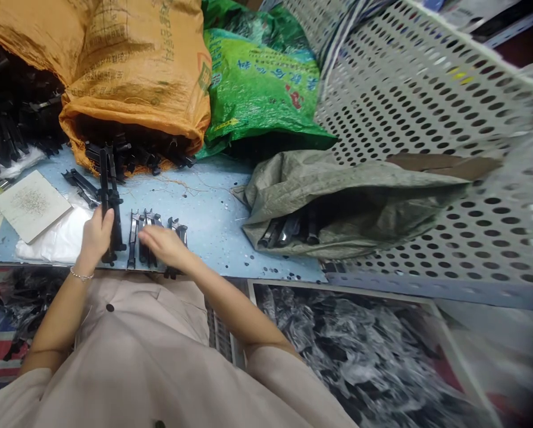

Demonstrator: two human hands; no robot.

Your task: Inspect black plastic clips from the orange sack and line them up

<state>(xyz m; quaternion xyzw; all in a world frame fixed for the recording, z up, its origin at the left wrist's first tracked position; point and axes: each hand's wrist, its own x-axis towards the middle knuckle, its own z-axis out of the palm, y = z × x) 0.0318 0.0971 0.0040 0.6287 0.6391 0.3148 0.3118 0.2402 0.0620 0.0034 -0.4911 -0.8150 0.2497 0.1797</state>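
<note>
Long black clip-like parts (104, 178) stand upright in my left hand (97, 232), its fingers wrapped round them near the table's front edge. My right hand (165, 242) is over a row of similar black parts (133, 244) on the blue table. Its fingertips are pressed together at one of these parts; whether they grip it is hard to see. A few more black parts (177, 229) lie just right of that hand, partly hidden by it. Behind my left hand, another loose black part (80, 185) rests on the table.
An orange sack (137, 65) spills black parts at the back, beside a green sack (262, 83). A grey-green bag (284, 184) with black parts inside lies open to the right. White perforated panels (427, 89) border that side. A square white block (32, 205) sits left on white plastic.
</note>
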